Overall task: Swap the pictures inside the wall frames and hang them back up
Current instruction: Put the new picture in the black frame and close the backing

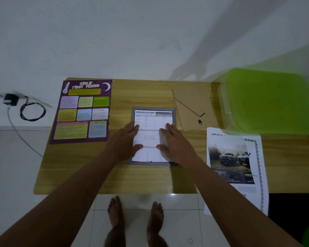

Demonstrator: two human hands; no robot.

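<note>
A grey picture frame [153, 108] lies face down in the middle of the wooden table [143, 179]. Inside it lies a white sheet headed "SPECIFICATION" [150, 125]. My left hand [126, 140] rests flat on the sheet's left side, and my right hand [175, 141] lies flat on its right side, fingers spread. The frame's brown backing board [191, 104], with a stand and a small hook, lies to the upper right. A purple poster [84, 111] lies on the table's left part. A car picture [234, 161] lies at the right, hanging over the table edge.
A green plastic bin lid [268, 100] sits at the table's far right. A black adapter with a coiled cable [31, 111] lies on the floor at the left by the white wall. My bare feet [136, 211] stand on white tiles at the table's near edge.
</note>
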